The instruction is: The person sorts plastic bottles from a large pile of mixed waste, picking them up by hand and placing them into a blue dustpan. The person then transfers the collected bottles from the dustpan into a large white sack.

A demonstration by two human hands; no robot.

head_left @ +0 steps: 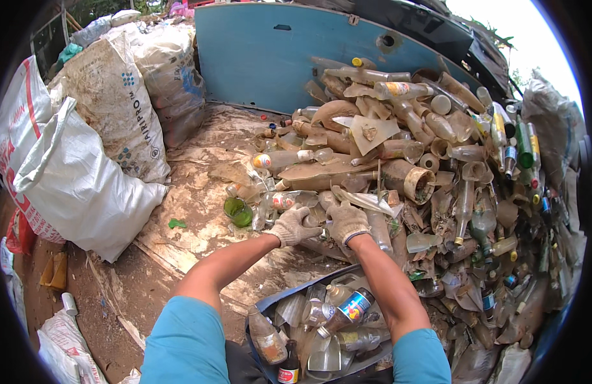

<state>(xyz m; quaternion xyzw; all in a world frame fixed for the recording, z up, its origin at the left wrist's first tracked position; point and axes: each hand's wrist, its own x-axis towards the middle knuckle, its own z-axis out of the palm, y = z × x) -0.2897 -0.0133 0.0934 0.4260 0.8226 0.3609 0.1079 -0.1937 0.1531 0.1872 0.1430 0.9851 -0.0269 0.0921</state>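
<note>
Both my hands wear pale knitted work gloves and meet at the near edge of a heap of dusty glass bottles. My left hand (pixel 292 226) curls around a small see-through glass piece (pixel 312 221); its full shape is hidden by the fingers. Just to its right, my right hand (pixel 346 222) is closed with its fingers bent down into the heap, and what they hold is hidden. A broken green glass bottle (pixel 239 212) lies left of my left hand. Beyond my hands rests a see-through bottle with an orange and white label (pixel 284 201).
Between my forearms stands a blue-grey container (pixel 262 301) full of bottles, some labelled. White woven sacks (pixel 91 185) stand at the left. A blue panel (pixel 257 57) backs the heap. More bottles and glass shards (pixel 465 205) spread down the right side. A brown dirty sheet (pixel 206 166) covers the ground.
</note>
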